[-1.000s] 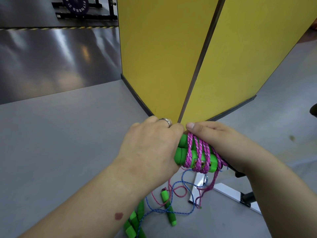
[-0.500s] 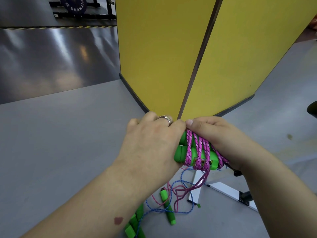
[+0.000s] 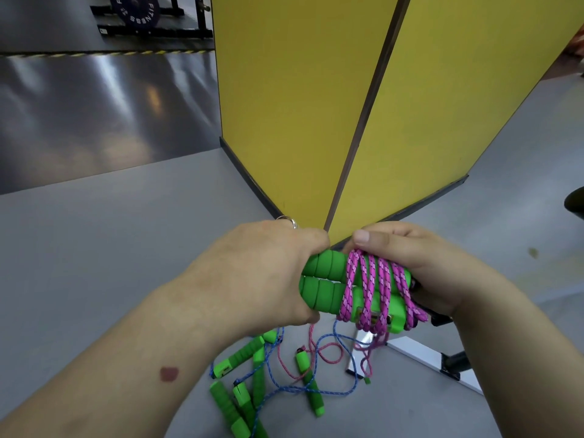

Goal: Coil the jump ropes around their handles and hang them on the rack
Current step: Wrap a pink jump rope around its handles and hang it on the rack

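pink rope [image 3: 376, 289] coils round green handles [image 3: 322, 279]; both hands grip them

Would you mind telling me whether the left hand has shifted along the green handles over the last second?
Yes. The left hand has slid leftward, away from the pink rope coils, baring more of the green handles.

I have just one view, from the head camera: it looks forward and steeply down, close over my left hand [image 3: 268, 276] and right hand [image 3: 420, 267], with grey floor [image 3: 94, 248] and yellow panels [image 3: 442, 105] beyond.
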A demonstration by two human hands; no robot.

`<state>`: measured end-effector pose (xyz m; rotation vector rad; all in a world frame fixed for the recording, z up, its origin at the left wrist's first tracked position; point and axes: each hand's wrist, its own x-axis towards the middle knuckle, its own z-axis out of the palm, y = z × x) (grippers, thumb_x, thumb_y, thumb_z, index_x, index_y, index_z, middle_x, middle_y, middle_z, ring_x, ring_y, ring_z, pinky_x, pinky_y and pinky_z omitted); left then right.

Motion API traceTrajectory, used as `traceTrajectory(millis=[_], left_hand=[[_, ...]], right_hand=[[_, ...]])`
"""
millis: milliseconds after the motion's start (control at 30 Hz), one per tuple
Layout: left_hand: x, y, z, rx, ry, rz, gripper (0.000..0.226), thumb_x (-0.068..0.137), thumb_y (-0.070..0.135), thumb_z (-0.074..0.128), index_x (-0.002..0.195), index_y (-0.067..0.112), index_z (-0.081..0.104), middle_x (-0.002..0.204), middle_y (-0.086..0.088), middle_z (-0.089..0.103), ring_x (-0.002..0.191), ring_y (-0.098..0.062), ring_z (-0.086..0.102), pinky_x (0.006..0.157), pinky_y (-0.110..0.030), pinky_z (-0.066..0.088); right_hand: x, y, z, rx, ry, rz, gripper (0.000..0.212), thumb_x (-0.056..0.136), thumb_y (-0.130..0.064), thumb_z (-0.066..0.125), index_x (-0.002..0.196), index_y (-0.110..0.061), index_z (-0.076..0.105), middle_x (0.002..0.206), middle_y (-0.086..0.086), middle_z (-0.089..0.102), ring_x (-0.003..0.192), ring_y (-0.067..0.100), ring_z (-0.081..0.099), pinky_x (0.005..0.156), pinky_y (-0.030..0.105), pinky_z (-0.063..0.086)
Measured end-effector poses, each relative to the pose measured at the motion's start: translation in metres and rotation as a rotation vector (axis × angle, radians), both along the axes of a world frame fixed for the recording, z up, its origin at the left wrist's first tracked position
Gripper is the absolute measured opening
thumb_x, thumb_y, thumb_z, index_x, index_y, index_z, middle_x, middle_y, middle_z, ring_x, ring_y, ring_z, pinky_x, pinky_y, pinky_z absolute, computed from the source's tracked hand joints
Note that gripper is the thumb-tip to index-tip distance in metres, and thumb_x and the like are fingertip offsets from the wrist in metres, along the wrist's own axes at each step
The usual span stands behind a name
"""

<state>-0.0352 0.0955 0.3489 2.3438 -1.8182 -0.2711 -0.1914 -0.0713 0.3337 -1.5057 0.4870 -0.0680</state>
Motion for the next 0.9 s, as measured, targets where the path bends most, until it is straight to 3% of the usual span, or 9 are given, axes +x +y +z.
traceTrajectory(millis=[133,233,267,300,367,467,567,700,900], left_hand=[[-0.004,0.0,0.007,-0.009,0.19,0.009,0.056,0.057,0.066,0.084,0.099,0.044,0.054,0.091,0.013,0.055,0.083,-0.006,0.058,0.072,-0.037,0.055],[-0.003,0.001,0.015,-0.053,0.246,0.074,0.054,0.056,0.066,0.085,0.094,0.043,0.055,0.086,0.013,0.057,0.078,-0.003,0.057,0.068,-0.033,0.053],[-0.002,0.001,0.016,-0.066,0.248,0.108,0.054,0.056,0.067,0.085,0.093,0.042,0.055,0.086,0.013,0.057,0.077,-0.003,0.057,0.066,-0.032,0.052],[0.0,0.001,0.016,-0.078,0.241,0.144,0.055,0.055,0.067,0.085,0.094,0.041,0.056,0.086,0.013,0.057,0.076,-0.004,0.057,0.065,-0.031,0.051],[0.001,0.0,0.014,-0.108,0.2,0.22,0.057,0.056,0.068,0.085,0.096,0.04,0.055,0.086,0.012,0.056,0.077,-0.008,0.058,0.065,-0.032,0.051],[0.004,-0.001,0.013,-0.168,0.126,0.344,0.063,0.058,0.066,0.085,0.102,0.039,0.049,0.085,0.01,0.054,0.078,-0.015,0.056,0.056,-0.031,0.04],[0.008,0.0,0.013,-0.195,0.056,0.417,0.068,0.061,0.063,0.086,0.105,0.037,0.041,0.084,0.008,0.052,0.076,-0.022,0.053,0.05,-0.029,0.032],[0.009,-0.001,0.009,-0.207,0.012,0.416,0.065,0.063,0.061,0.085,0.103,0.035,0.041,0.079,0.008,0.045,0.075,-0.024,0.051,0.051,-0.032,0.03],[0.014,-0.003,0.001,-0.158,-0.018,0.385,0.065,0.063,0.063,0.085,0.092,0.035,0.033,0.083,0.007,0.046,0.076,-0.026,0.054,0.049,-0.031,0.029]], right_hand=[[-0.005,-0.013,-0.019,0.154,0.014,-0.053,0.028,0.08,-0.029,0.073,0.091,-0.003,0.072,0.069,0.007,0.073,0.071,0.022,0.074,0.068,0.031,0.061],[-0.023,-0.03,-0.067,0.113,0.112,-0.252,0.025,0.091,-0.023,0.063,0.107,-0.007,0.073,0.08,-0.006,0.078,0.117,0.021,0.067,0.11,0.049,0.044],[-0.023,-0.029,-0.073,0.192,0.081,-0.16,0.02,0.094,-0.016,0.058,0.101,-0.008,0.075,0.082,-0.013,0.074,0.107,0.007,0.069,0.109,0.042,0.045],[-0.013,-0.017,-0.068,0.243,0.119,-0.201,0.016,0.093,-0.008,0.057,0.088,-0.006,0.072,0.076,-0.016,0.065,0.08,-0.001,0.065,0.088,0.036,0.052],[0.013,0.018,-0.042,0.015,0.147,-0.213,0.028,0.094,-0.004,0.052,0.067,-0.012,0.055,0.061,-0.003,0.041,0.053,0.013,0.032,0.054,0.03,0.027],[0.024,0.033,-0.027,-0.19,0.184,-0.112,0.044,0.102,-0.025,0.044,0.06,-0.025,0.059,0.058,-0.004,0.033,0.052,0.013,0.024,0.051,0.03,0.018],[0.02,0.04,-0.015,-0.373,0.222,-0.01,0.039,0.103,-0.047,0.043,0.085,-0.023,0.067,0.061,-0.008,0.038,0.054,0.014,0.033,0.052,0.032,0.028],[0.015,0.043,0.01,-0.736,0.289,0.159,0.03,0.101,-0.05,0.042,0.094,-0.035,0.067,0.072,0.0,0.053,0.065,0.013,0.052,0.067,0.037,0.048],[0.01,0.046,0.028,-0.955,0.262,0.172,0.033,0.099,-0.048,0.048,0.086,-0.019,0.057,0.067,-0.002,0.045,0.06,0.01,0.04,0.059,0.04,0.041]])
